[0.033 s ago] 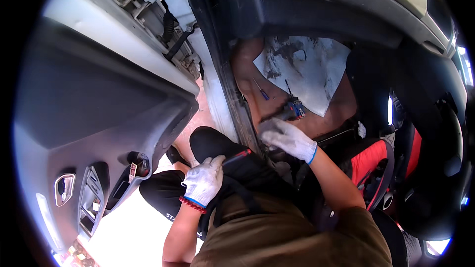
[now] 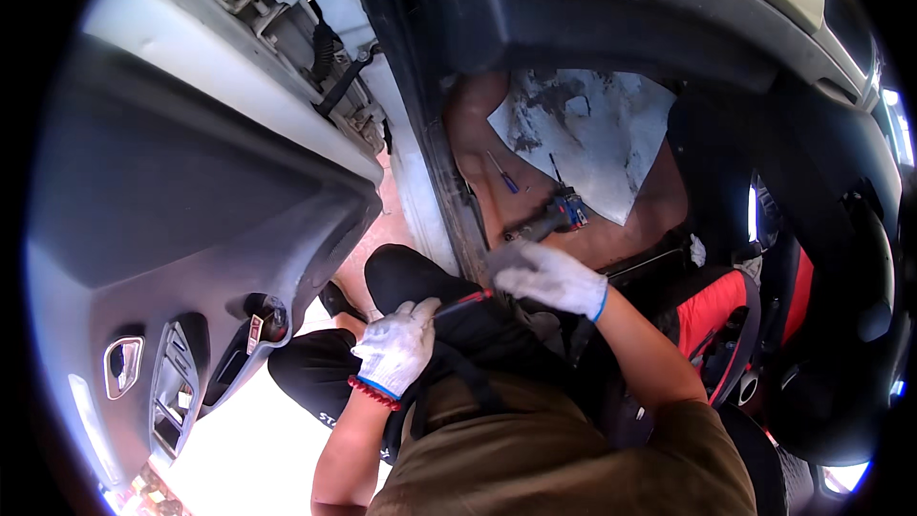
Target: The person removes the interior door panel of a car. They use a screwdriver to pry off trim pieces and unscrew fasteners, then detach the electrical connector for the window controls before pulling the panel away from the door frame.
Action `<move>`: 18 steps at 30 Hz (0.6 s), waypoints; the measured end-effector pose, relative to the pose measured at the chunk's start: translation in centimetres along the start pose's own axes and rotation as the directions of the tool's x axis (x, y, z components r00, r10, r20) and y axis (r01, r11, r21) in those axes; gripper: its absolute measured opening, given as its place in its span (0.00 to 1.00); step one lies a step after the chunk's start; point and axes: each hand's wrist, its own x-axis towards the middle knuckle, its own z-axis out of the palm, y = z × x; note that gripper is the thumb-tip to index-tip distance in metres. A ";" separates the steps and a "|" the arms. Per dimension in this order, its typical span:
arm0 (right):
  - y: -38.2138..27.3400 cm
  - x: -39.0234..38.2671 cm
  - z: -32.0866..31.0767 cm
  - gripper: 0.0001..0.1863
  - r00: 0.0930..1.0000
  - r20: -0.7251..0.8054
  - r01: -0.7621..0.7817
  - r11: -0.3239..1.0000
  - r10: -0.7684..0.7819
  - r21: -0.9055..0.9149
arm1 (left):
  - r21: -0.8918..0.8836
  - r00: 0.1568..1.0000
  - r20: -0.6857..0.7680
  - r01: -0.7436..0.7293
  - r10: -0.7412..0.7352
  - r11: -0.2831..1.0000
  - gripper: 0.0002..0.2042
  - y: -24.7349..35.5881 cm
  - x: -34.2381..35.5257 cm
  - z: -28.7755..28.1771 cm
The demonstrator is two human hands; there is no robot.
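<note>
My left hand [image 2: 394, 339], in a white knit glove with a blue cuff, is closed on a slim black-and-red tool [image 2: 466, 301]. The tool points right over my black trousers; its exact kind does not show. To its right hovers my right hand [image 2: 549, 277], gloved the same way. Motion smears its fingers, and whether they hold anything cannot be made out. Beyond that hand, a dark power tool with blue parts [image 2: 564, 213] lies on the car's brown floor. A screwdriver with a blue handle [image 2: 506, 177] lies nearby.
An open car door [image 2: 210, 182] stands on my left, beside the door sill [image 2: 458, 220]. A stained white sheet [image 2: 611, 134] covers part of the footwell floor. To the right is a black-and-red seat [image 2: 712, 311]. The dark dashboard [image 2: 611, 10] overhangs the footwell.
My right hand has shifted slightly left and down, toward the black-and-red tool, uncovering more of the power tool. My left hand and its tool have moved slightly right.
</note>
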 end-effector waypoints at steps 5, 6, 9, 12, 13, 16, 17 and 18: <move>-1.4 0.3 1.7 0.21 0.974 0.228 0.220 0.348 -0.019 -0.911 | 0.077 0.935 -0.159 -0.310 0.318 0.948 0.22 2.8 3.9 -0.5; -1.4 1.3 0.1 0.23 0.985 0.164 0.169 0.387 -0.046 -0.907 | 0.065 0.904 -0.263 -0.331 0.337 0.941 0.26 3.5 4.1 -1.8; 1.9 3.0 -10.4 0.15 0.923 0.253 0.181 -0.252 -0.289 -0.951 | -0.041 0.883 -0.403 -0.279 0.239 0.960 0.29 3.2 3.0 -3.3; 1.4 8.6 -14.2 0.13 0.879 -0.469 -0.360 0.522 -0.090 -0.774 | -0.135 0.879 -0.466 -0.180 0.098 0.974 0.26 1.2 0.8 -4.4; 2.6 10.6 -15.4 0.14 0.887 -0.458 -0.409 0.357 -0.063 -0.840 | -0.170 0.881 -0.470 -0.147 0.051 0.974 0.24 0.9 0.1 -5.0; 8.5 15.0 -21.9 0.19 0.967 -0.253 -0.239 -0.470 -0.033 -0.850 | -0.134 0.860 -0.510 -0.103 0.021 0.986 0.22 -0.2 -2.2 -7.4; 11.6 16.1 -25.4 0.23 0.947 -0.318 -0.285 -0.556 -0.040 -0.780 | -0.148 0.856 -0.516 -0.097 0.007 0.984 0.19 -1.1 -3.4 -7.9; 9.9 17.0 -21.7 0.24 0.884 -0.430 -0.466 -0.391 -0.181 -0.793 | -0.134 0.841 -0.539 -0.029 -0.048 0.991 0.17 -2.3 -5.3 -7.7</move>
